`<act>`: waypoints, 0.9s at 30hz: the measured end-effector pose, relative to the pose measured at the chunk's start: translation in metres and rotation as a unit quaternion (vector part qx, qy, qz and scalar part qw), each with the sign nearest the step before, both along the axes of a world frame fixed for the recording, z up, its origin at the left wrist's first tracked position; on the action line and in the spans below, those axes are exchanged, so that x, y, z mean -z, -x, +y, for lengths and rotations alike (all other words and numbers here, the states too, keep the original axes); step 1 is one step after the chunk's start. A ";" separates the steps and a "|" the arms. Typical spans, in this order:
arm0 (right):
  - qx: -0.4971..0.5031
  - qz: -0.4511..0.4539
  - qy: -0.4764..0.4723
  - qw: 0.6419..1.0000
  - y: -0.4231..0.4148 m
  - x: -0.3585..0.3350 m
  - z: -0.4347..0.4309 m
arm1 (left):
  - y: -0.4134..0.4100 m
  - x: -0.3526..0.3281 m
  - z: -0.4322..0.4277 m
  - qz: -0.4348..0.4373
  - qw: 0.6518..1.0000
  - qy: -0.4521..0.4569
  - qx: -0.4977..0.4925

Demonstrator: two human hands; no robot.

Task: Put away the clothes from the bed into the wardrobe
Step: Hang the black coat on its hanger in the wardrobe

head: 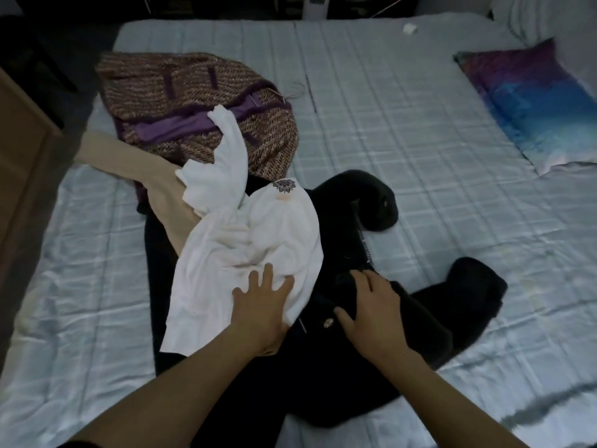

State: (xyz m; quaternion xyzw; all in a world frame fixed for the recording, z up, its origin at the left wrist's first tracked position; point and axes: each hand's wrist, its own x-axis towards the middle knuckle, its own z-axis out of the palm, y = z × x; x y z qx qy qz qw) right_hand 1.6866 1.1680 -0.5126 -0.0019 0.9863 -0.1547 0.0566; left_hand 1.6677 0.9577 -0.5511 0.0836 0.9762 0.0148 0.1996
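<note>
A pile of clothes lies on the pale checked bed [403,130]. A white shirt [252,234] with a small dark emblem is draped over a black coat [420,305] whose sleeves curl to the right. Under them sits a beige garment [161,195], and behind it a brown woven jacket with purple trim [193,95]. My left hand [261,305] rests flat on the white shirt's lower edge, fingers spread. My right hand [371,305] lies on the black coat near its front, fingers curled at a fold; a firm grip cannot be told.
A colourful blue and purple pillow [536,105] lies at the right, with a white pillow [549,17] behind it. A wooden piece of furniture [22,130] stands at the left edge. A small white scrap [409,28] lies near the bed's far edge.
</note>
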 end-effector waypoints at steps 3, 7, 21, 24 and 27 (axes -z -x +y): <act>-0.026 -0.032 0.031 0.999 -0.012 0.007 -0.035 | 0.004 0.022 -0.009 0.063 0.997 -0.018 0.037; -0.037 -0.065 0.048 0.996 -0.013 0.007 -0.060 | 0.026 0.013 -0.032 0.106 0.981 -0.155 0.050; -0.035 -0.199 0.026 0.979 0.071 0.019 -0.134 | 0.203 -0.108 -0.154 0.272 0.933 -0.188 -0.142; -0.022 -0.152 -0.019 0.988 0.076 0.034 -0.144 | 0.180 -0.079 -0.145 0.193 0.970 -0.113 -0.098; -0.040 -0.125 -0.043 0.990 0.086 0.043 -0.151 | 0.150 -0.052 -0.132 0.191 0.976 -0.095 -0.033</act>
